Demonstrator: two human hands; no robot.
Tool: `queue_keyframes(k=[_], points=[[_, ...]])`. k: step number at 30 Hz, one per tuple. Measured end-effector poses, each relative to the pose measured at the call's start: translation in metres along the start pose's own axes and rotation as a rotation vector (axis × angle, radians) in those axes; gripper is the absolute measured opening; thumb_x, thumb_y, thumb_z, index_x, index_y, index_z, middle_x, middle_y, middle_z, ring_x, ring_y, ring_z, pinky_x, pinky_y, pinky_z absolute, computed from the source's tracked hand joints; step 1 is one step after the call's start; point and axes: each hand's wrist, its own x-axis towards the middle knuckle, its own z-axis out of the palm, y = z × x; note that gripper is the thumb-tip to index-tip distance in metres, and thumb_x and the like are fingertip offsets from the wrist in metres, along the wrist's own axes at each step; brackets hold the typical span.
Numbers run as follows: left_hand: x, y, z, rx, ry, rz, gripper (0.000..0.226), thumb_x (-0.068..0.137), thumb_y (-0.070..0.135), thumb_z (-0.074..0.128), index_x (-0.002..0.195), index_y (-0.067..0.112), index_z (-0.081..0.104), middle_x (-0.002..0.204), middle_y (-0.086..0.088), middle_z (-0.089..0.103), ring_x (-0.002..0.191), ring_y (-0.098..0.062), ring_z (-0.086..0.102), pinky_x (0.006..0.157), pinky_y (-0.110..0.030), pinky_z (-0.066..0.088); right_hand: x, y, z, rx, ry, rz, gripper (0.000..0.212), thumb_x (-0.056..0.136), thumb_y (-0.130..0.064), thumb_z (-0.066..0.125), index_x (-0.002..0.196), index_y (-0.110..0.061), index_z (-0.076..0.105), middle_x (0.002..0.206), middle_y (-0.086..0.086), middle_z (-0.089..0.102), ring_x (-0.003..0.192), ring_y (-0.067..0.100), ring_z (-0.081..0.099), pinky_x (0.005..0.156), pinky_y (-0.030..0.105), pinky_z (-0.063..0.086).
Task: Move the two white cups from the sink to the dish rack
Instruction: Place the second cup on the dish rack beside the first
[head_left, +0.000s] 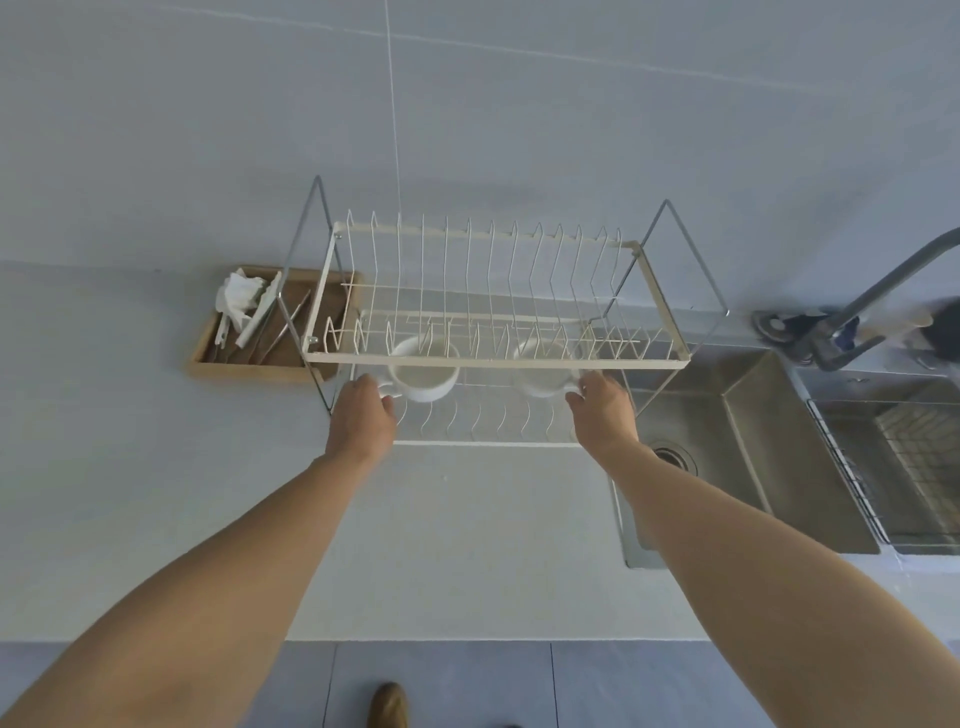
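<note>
While both arms reach forward over the pale countertop (483, 530), each hand is at a cup on the lower tier of the dish rack (493, 358). The left hand (361, 415) has its fingers curled around the handle of the left cup (423, 376); the thumb and fingertips close on the handle at the cup's left side. The right hand (602, 410) is closed in the same way on the handle of the right cup (545, 371), at that cup's right side. Both cups are white, stand upright with their openings facing up, and sit side by side but apart, beneath the front rail of the rack's upper tier. Whether the cups rest fully on the lower wires or are held just above them cannot be determined.

The rack is a white wire frame with two tiers, carried on bent metal side supports, and it stands on the countertop against the wall. The upper tier has a row of upright plate dividers. A wooden tray (244, 364) with utensils and a crumpled white cloth (241, 296) lies just left of the rack. The steel sink (748, 441) is to the right of the rack, with a drain near the right forearm and a faucet (878, 291) behind it.
</note>
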Motion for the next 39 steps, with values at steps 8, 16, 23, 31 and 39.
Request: queue_keyframes(k=[8, 16, 23, 31, 39], points=[[0.002, -0.010, 0.008, -0.092, 0.143, 0.066, 0.023, 0.102, 0.012, 0.051, 0.093, -0.003, 0.067, 0.082, -0.018, 0.067, 0.077, -0.037, 0.063, 0.065, -0.036, 0.041, 0.005, 0.008, 0.006, 0.081, 0.087, -0.035, 0.013, 0.095, -0.014, 0.063, 0.088, -0.009, 0.052, 0.081, 0.006, 0.059, 0.075, 0.027, 0.051, 0.061, 0.034, 0.035], [-0.013, 0.003, 0.015, -0.147, 0.127, 0.062, 0.026, 0.102, 0.021, 0.056, 0.097, 0.001, 0.073, 0.080, -0.014, 0.072, 0.073, -0.034, 0.064, 0.066, -0.044, 0.053, -0.006, 0.002, 0.016, 0.157, 0.069, -0.018, 0.018, 0.094, -0.020, 0.063, 0.083, -0.008, 0.057, 0.076, 0.006, 0.061, 0.074, 0.028, 0.057, 0.064, 0.037, 0.045], [-0.026, 0.016, 0.027, -0.181, 0.116, 0.022, 0.036, 0.098, 0.036, 0.062, 0.075, 0.009, 0.067, 0.059, 0.000, 0.062, 0.053, -0.019, 0.055, 0.048, -0.029, 0.032, -0.013, -0.005, 0.027, 0.210, 0.093, 0.023, 0.018, 0.092, -0.020, 0.065, 0.080, -0.009, 0.059, 0.069, 0.001, 0.058, 0.070, 0.025, 0.055, 0.056, 0.032, 0.041], [-0.028, 0.029, 0.035, -0.162, 0.116, 0.006, 0.031, 0.095, 0.028, 0.065, 0.073, 0.006, 0.065, 0.060, -0.001, 0.062, 0.054, -0.023, 0.057, 0.050, -0.032, 0.039, -0.020, -0.014, 0.040, 0.208, 0.139, 0.006, 0.020, 0.093, -0.019, 0.063, 0.081, -0.003, 0.061, 0.073, 0.007, 0.064, 0.072, 0.029, 0.057, 0.062, 0.037, 0.044], [-0.028, 0.031, 0.035, -0.154, 0.135, 0.025, 0.028, 0.095, 0.025, 0.064, 0.076, 0.005, 0.064, 0.068, -0.006, 0.066, 0.059, -0.027, 0.060, 0.056, -0.037, 0.047, -0.024, -0.018, 0.048, 0.233, 0.189, 0.032, 0.025, 0.092, -0.021, 0.063, 0.073, -0.005, 0.056, 0.060, 0.000, 0.053, 0.060, 0.020, 0.044, 0.051, 0.028, 0.031]])
